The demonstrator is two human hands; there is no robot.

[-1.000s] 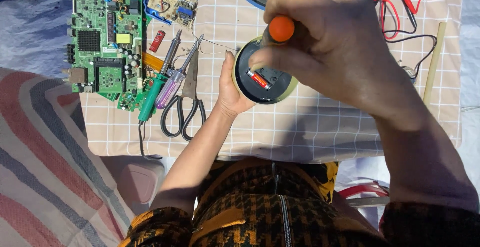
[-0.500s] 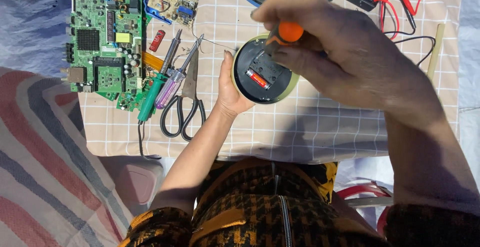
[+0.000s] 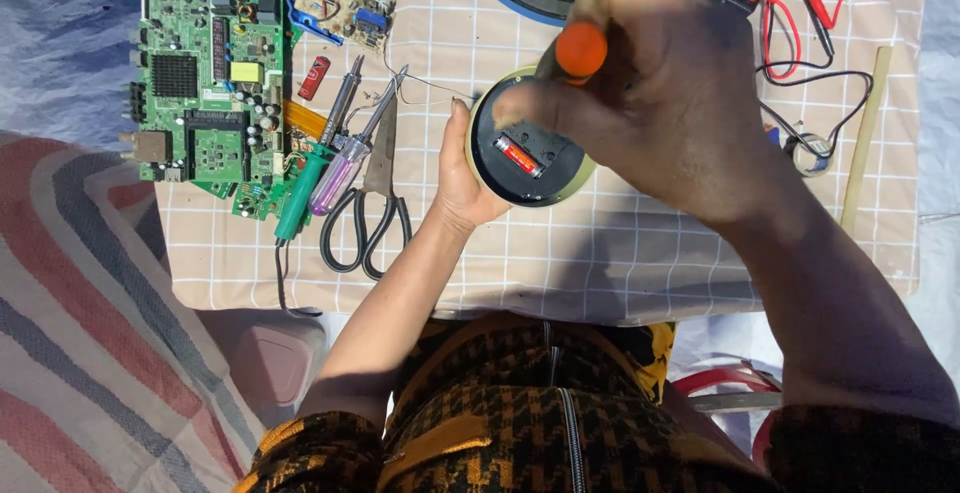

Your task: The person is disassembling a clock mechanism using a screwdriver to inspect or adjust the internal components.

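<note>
A small red cylindrical battery with a wrapped label lies in the open back of the round black device, at the picture's middle. A second small red cylinder with a label lies on the checked cloth, just right of the green circuit board — both too small to read. No screens or signs show.

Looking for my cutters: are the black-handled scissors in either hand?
No, the black-handled scissors lie on the checked cloth, left of the left hand that holds the round black device.
</note>
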